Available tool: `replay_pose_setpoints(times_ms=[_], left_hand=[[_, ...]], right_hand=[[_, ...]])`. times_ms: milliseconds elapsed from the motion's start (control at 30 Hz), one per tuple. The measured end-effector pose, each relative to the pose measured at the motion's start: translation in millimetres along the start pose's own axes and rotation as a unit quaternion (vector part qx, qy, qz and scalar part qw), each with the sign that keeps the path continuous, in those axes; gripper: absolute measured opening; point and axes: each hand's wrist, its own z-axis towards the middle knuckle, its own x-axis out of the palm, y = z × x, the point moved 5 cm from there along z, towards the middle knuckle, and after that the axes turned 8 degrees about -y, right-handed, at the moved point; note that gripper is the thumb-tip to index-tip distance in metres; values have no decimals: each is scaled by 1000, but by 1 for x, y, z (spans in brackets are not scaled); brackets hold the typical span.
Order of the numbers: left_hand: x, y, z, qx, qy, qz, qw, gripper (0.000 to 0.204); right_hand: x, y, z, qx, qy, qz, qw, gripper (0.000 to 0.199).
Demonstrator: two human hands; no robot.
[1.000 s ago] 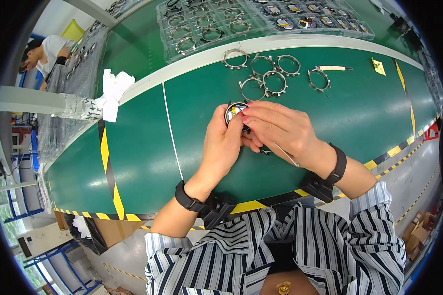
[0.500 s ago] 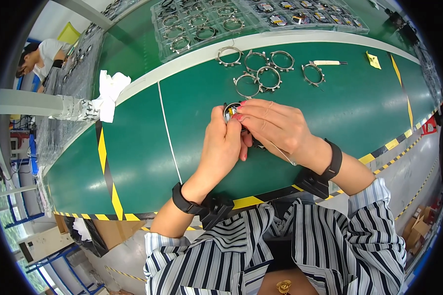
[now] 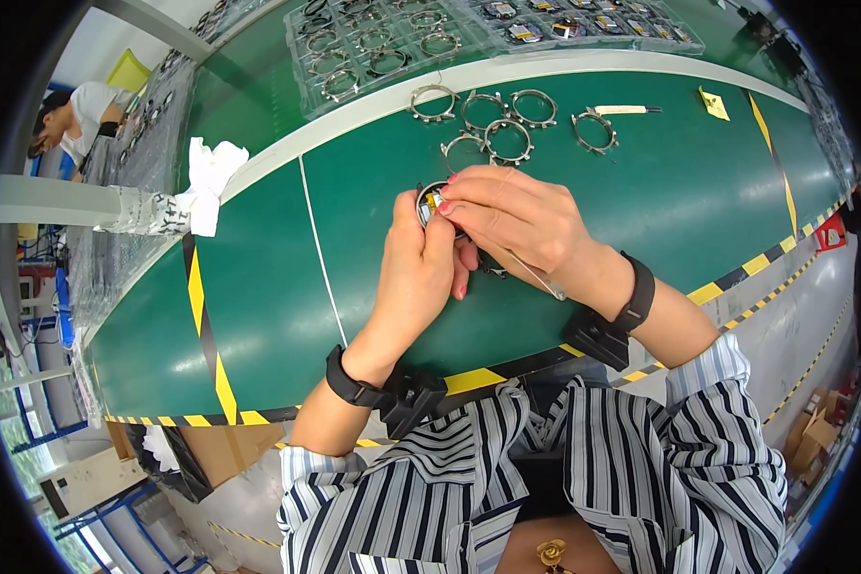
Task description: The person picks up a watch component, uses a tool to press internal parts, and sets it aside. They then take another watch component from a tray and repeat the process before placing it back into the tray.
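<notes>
My left hand point(image 3: 411, 277) is closed around a round metal watch case point(image 3: 430, 203), with a small electronic module with yellow and silver parts showing inside it. My right hand point(image 3: 536, 222) is closed too, its thumb and fingertips pinching at the case's right side and partly covering the module. A thin pale stick-like tool point(image 3: 543, 282) slants out from under the right palm; its other end is hidden. Below the fingers, a dark round piece point(image 3: 491, 269) lies on the green table, mostly covered by my hands.
Several empty watch case rings point(image 3: 507, 141) lie beyond my hands, near a pale-handled tool point(image 3: 624, 109) and a yellow note point(image 3: 714, 103). Behind a white rail point(image 3: 354, 113) stand clear trays with rings point(image 3: 373, 59) and modules point(image 3: 584, 27). Another person point(image 3: 81, 120) works at far left.
Both hands and the watch case have shifted slightly left and up in the picture; the background has shifted a little too. The grip on the case stays much the same.
</notes>
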Motion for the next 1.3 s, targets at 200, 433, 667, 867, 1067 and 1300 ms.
replay_pose_setpoints(times_ms=[200,433,667,867,1067,1300], left_hand=[[1,-3,-1,28,2,18,999,13],[2,0,-1,16,54,-42,998,19],[3,-6,11,-53,169,-414,893,30],[-6,-5,14,-19,177,-410,894,34],[0,5,12,-18,174,-343,923,36],[-9,2,19,24,90,-193,977,40]], right_hand=[[-3,1,6,20,-7,10,1000,22],[-5,-7,11,35,7,38,999,20],[-14,-11,13,-33,-61,17,997,22],[-24,1,17,-14,-42,29,999,23],[-20,0,18,-29,-18,-2,999,21],[-22,-7,18,82,25,77,993,19]])
